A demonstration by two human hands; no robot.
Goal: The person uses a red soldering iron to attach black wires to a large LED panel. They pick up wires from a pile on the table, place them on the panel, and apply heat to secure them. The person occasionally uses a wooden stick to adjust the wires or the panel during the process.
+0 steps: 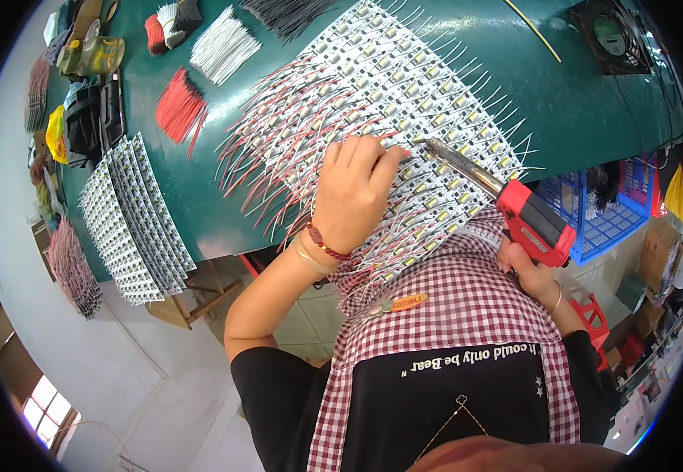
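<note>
A large sheet of white LED circuit boards (pixel 393 67) lies across the table's near edge, with red and white wires fanning out from its left side and pale wires along its right. Over its middle, my left hand (pixel 355 189) has its fingers bent in a pinch. A small red wire (pixel 407 153) shows at the fingertips. My right hand (pixel 524 267) is wrapped round the grip of a red and black soldering gun (pixel 537 224). Its metal tip points left, close to my left fingertips and just over the boards. My right fingers are partly hidden by the gun.
On the green table (pixel 515 86) lie bundles of red wires (pixel 182 106), white wires (pixel 225 46) and black wires (pixel 286 12). More LED boards (pixel 133 220) sit at the left edge. A fan (pixel 611 35) stands far right, above a blue crate (pixel 609 224).
</note>
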